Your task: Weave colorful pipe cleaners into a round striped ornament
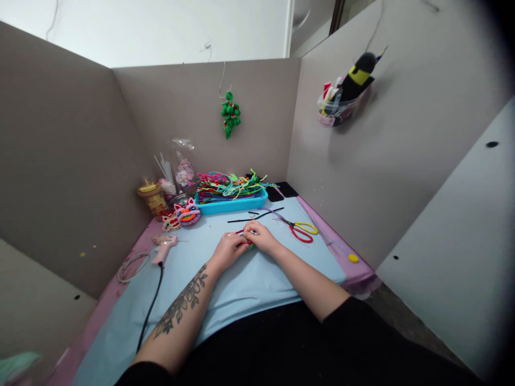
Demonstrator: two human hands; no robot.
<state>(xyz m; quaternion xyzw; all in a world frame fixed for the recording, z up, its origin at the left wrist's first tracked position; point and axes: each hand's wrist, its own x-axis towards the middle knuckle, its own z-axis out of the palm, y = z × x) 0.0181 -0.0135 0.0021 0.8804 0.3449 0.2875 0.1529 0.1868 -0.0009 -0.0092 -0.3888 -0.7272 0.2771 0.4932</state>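
My left hand (230, 249) and my right hand (260, 237) meet over the blue cloth, fingers closed on a small red and green pipe-cleaner piece (251, 246). Most of that piece is hidden by the fingers; a red end pokes out above them. Just beyond the hands lie black pipe-cleaner lengths (272, 213). To the right of my right hand rest scissors (301, 229) with one red and one yellow handle, blades pointing away to the left.
A blue tray (231, 206) heaped with colourful pipe cleaners stands behind. At left are a pink glue gun (164, 248) with a black cord, finished animal-face pieces (188, 212) and a jar (153, 198). Panels enclose the table; a pen holder (338, 110) hangs right.
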